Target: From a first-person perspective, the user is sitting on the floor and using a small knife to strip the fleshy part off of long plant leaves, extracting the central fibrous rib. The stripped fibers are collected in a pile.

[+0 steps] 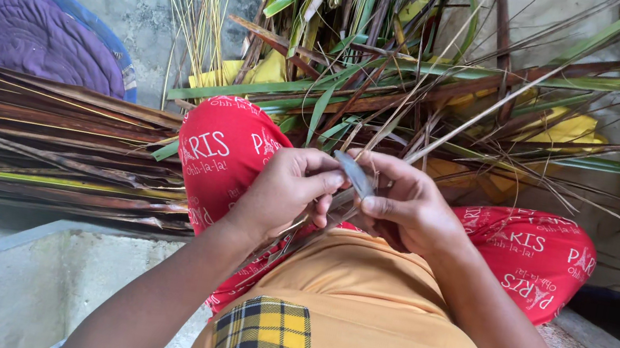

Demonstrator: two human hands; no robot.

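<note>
Pinching thin grey blade [354, 175], probably metal, right hand [405, 207], left hand [287, 187]

a: where's the blade [354, 175]?
b: between your hands, left hand [287, 187] and right hand [405, 207] touching it, above your lap.
a: and the leaves?
b: loose pile [394, 71] before your knees; stacked fronds [30, 144] on your left, cushion [32, 31] behind them.

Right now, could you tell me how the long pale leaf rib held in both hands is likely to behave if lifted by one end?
The leaf rib looks thin and very long, so it would probably bend and whip rather than stay rigid. It seems light, pinched easily by the left hand and right hand. Its smooth surface may slip.
</note>
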